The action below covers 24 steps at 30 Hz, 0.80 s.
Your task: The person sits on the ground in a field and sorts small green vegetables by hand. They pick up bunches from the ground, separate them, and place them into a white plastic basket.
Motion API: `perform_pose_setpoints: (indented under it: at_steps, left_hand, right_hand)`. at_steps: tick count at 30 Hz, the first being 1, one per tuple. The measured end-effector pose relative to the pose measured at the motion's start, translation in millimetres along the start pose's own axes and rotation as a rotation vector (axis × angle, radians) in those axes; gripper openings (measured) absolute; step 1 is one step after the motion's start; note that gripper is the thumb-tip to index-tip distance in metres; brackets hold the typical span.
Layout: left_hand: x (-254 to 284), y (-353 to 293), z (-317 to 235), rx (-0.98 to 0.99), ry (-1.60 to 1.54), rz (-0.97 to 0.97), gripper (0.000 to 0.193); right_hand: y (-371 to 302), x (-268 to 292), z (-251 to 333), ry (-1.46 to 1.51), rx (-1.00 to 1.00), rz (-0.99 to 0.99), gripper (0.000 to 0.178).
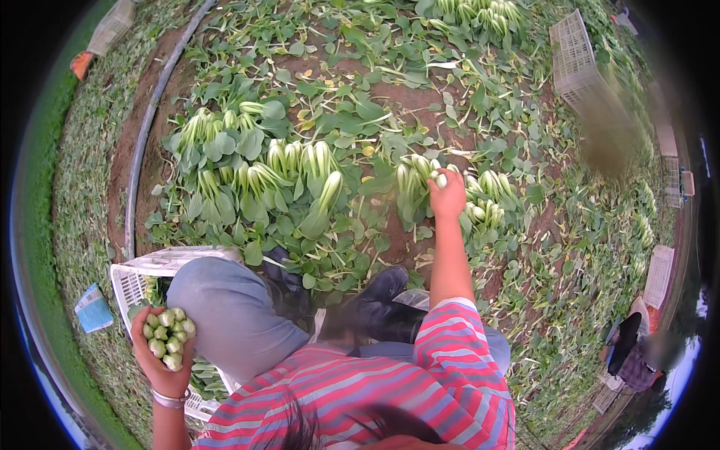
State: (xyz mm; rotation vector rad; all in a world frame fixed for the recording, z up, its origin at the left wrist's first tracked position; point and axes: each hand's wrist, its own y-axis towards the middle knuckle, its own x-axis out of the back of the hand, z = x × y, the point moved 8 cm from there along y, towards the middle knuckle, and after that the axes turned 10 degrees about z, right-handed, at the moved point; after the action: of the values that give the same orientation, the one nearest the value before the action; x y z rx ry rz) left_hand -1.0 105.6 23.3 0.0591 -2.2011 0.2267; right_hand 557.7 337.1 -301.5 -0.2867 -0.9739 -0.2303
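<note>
My left hand (145,351), with a band at its wrist, is closed round a bunch of bok choy (171,336), the cut pale-green bases turned up. It is over the side of a white plastic crate (129,283) beside my left knee; leaves show inside the crate. Ahead of me, my right arm reaches to a row of cut bok choy (487,214) lying on the ground. The fingers of my right hand (448,196) are curled round a bok choy base (441,181); how many heads they hold is hidden.
Further bok choy piles (259,161) lie ahead to the left, and another pile (487,16) farther off. Loose leaves cover the soil. A grey hose (154,105) runs along the left. A pale crate (581,64) stands far right, a blue-white packet (93,307) near left. A person (636,366) is at the right edge.
</note>
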Motion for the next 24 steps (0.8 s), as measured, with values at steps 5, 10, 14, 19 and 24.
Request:
perform_pose_setpoints:
  at_steps: [5, 10, 14, 19, 24]
  left_hand:
    - [31.9, -21.1, 8.3, -0.004, 0.022, -0.013, 0.086]
    - [64.0, -42.0, 0.1, -0.122, 0.096, 0.111, 0.128]
    - [71.6, -64.8, 19.9, -0.174, 0.003, 0.170, 0.146]
    - [72.6, -76.5, 10.2, -0.205, 0.017, 0.167, 0.142]
    - [76.3, -84.6, 7.8, -0.184, 0.028, 0.112, 0.112]
  right_hand:
    - [-132.9, 101.8, 145.0, 0.539, 0.157, 0.271, 0.036]
    - [-320.4, 81.1, 334.5, 1.048, 0.339, 1.163, 0.033]
    - [-416.6, 34.2, 407.2, 0.786, 0.594, 1.011, 0.043]
    - [-447.5, 40.2, 416.4, 0.970, 0.489, 0.886, 0.048]
    - [-454.9, 47.9, 413.3, 1.040, 0.529, 0.758, 0.047]
